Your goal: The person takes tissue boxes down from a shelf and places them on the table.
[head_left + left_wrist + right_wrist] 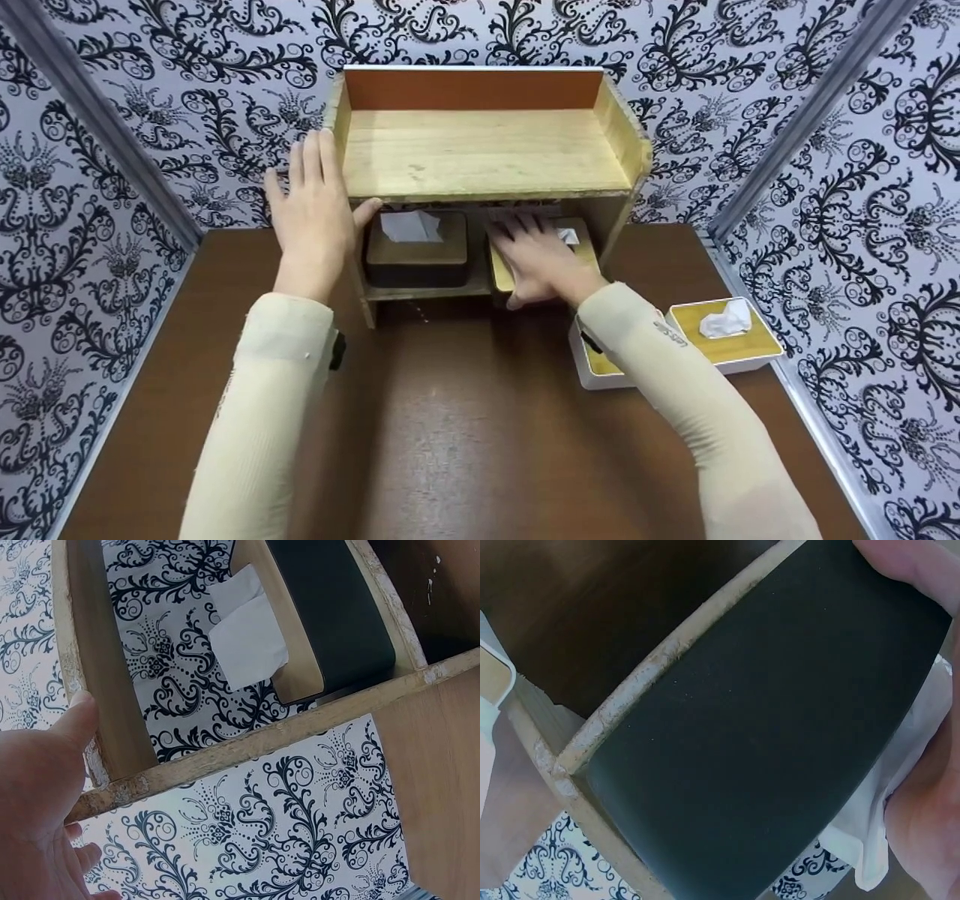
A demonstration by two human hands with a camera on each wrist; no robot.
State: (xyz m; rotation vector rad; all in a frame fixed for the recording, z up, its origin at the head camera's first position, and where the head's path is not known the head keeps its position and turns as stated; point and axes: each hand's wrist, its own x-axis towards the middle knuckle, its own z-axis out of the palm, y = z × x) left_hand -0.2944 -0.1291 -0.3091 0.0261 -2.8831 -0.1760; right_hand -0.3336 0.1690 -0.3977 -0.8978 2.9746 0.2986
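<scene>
My left hand (pixel 313 214) rests against the left side of a wooden shelf unit (pixel 487 154), fingers straight up along the panel and thumb at its front edge. Below the top board, a dark tissue box (pixel 416 274) with a wood-look lid and a white tissue (pixel 411 226) stands on the lower shelf at the left. On its right is a second dark tissue box (pixel 757 720), its front face near the shelf's front edge. My right hand (pixel 541 259) lies over this box's lid with fingers extended, thumb at the front, partly hiding the box and its tissue.
To the right on the brown table (pixel 450 450) stand white tissue boxes (pixel 739 349) with wood-look lids, partly hidden by my right sleeve. Patterned walls (pixel 862 225) enclose the table at the back and sides.
</scene>
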